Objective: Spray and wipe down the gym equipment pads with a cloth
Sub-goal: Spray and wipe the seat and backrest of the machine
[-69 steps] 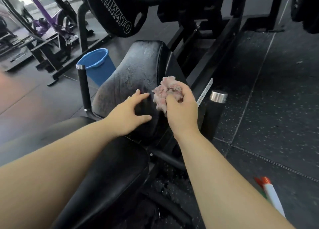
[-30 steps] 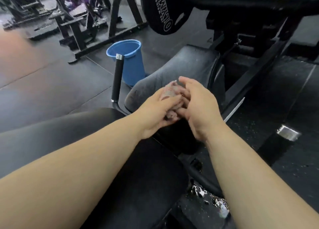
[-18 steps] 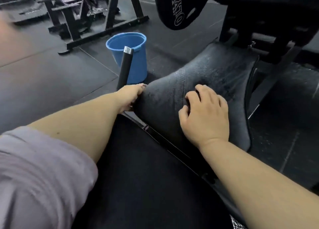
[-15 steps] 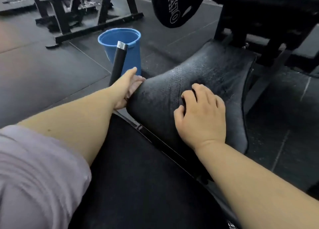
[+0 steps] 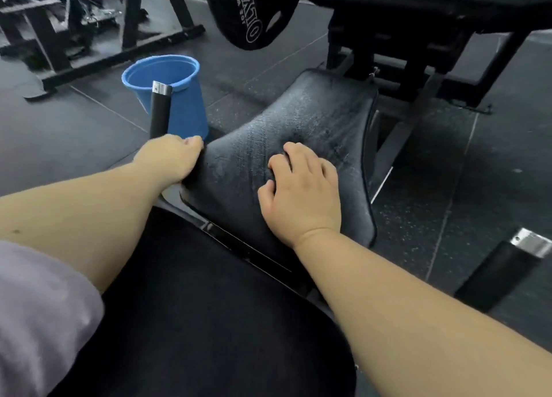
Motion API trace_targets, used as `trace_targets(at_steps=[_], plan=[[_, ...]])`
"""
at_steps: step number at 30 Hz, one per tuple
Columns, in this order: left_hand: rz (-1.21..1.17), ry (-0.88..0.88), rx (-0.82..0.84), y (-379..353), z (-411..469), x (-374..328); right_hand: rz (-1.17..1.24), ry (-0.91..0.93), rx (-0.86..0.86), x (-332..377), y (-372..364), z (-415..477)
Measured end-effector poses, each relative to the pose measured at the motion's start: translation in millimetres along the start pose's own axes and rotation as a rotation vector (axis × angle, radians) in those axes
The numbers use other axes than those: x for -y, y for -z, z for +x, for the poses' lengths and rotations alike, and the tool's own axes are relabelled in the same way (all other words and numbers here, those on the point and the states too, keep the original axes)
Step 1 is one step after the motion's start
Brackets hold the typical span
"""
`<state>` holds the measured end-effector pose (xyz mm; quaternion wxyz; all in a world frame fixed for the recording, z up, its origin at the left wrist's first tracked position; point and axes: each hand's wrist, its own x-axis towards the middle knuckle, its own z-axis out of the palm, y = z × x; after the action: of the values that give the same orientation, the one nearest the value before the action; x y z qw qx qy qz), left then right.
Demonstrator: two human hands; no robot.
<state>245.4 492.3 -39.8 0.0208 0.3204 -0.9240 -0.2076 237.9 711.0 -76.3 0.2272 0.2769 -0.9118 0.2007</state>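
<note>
The black machine frame [image 5: 418, 53] is seen filling the top of the view, with a weight plate [image 5: 248, 11] hung on it. Nearest the camera the dark back pad [image 5: 209, 322] is laid out. Beyond it, tilted up toward the frame, the grey seat pad [image 5: 322, 118] is shown streaked and dull. It is judged to be wet with spray and only partly wiped. A blue bucket [image 5: 185, 109] is stood on the floor [image 5: 74, 145] just left of the seat pad, kept within reach, it would seem, for rinsing. An upright handle [image 5: 159, 112] is seen in front of it.

Now the hands. The left hand [image 5: 170, 159] is set at the seat pad's left edge with its fingers curled round that edge, so the pad is probably being steadied while the other hand works. The right hand [image 5: 301, 193] is pressed knuckles-up on the middle of the pad, fingers [image 5: 294, 151] bent and drawn close. The cloth is not seen at all. It is judged to be bunched under that palm, though this cannot be told for certain.

Half a second ago the left hand's fingers were laid straight along the edge; now they are hooked round it. The right hand is found on much the same spot. A second ago the cloth was held between both hands above the pad.
</note>
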Motion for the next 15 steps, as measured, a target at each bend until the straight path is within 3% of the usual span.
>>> trace_targets(at_steps=[3, 7, 10, 13, 15], plan=[[-0.001, -0.204, -0.169, 16, -35, -27, 0.038, -0.003, 0.062, -1, 6, -2], [-0.103, -0.494, -0.262, 10, -103, -79, 0.173, 0.064, 0.317, -17, 51, -16], [-0.145, -0.66, -0.091, -7, -152, -104, 0.195, 0.145, 0.377, -53, 100, -62], [-0.14, -0.74, 0.178, -36, -198, -128, 0.082, 0.279, 0.325, -115, 141, -131], [-0.104, -0.825, 0.315, -59, -229, -146, -0.025, 0.24, 0.291, -161, 160, -171]])
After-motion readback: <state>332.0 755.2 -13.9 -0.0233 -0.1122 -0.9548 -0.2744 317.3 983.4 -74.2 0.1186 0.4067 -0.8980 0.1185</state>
